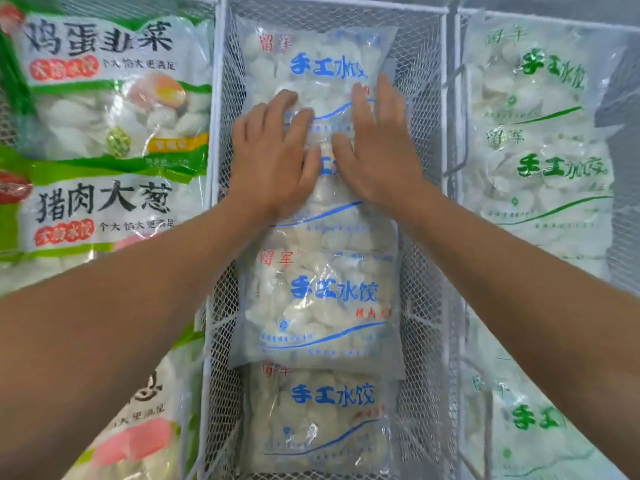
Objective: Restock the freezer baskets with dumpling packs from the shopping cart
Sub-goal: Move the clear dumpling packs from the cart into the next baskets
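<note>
Observed from beside the freezer: both hands lie flat on a blue-printed dumpling pack in the middle wire basket. The left hand and right hand sit side by side, thumbs nearly meeting, fingers straight and slightly spread, palms pressing down. Neither hand is curled round or pinching anything; this is a flattening press, not a hold.

Relation that matters: the pack lies directly under both palms, its long axis running away from the person, along the fingers and down the length of the basket. Its far end tucks against the farthest blue pack, just beyond the fingertips; its near end overlaps the next blue pack, back toward the wrists. A fourth blue pack lies nearer still. Both hands are equally close to the pressed pack, one on each half.

Pose: both forearms reach in from the near corners, converging, wrists low and roughly level with the pack.

Judgement: the pack appears seated in the row, and the press looks like final settling. The shopping cart is not in view.

Outward of the left hand lie green-banded packs; outward of the right hand, green-printed packs in the neighbouring basket
</note>
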